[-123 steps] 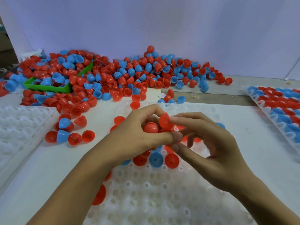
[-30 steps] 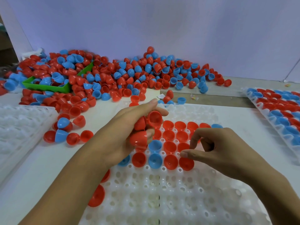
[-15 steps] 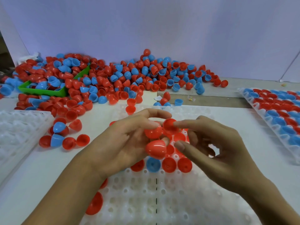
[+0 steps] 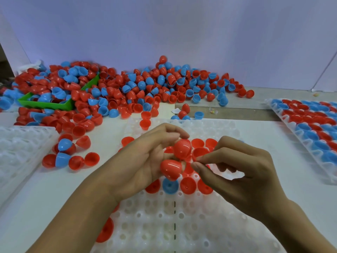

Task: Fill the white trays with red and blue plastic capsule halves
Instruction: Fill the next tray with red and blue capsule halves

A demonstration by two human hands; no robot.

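Two red capsule halves are held in the left hand [image 4: 144, 161] above the white tray [image 4: 164, 225]: an upper half [image 4: 182, 148] under the curled fingers and a lower half [image 4: 170, 168] against the palm, both with domes towards the camera. The right hand [image 4: 237, 172] lies just to the right of the upper half, its thumb and forefinger closed narrowly on what appears to be a red rim; exactly what is pinched cannot be told. The right hand is judged nearer to the open cells. In the white tray, only the far rows are filled, mostly red with one blue half [image 4: 170, 186]; the near cells are bare. A filled tray [image 4: 310, 125] lies well to the right, and the loose pile [image 4: 127, 88], partly in a green bin [image 4: 45, 105], lies beyond on the worktop [image 4: 36, 189].
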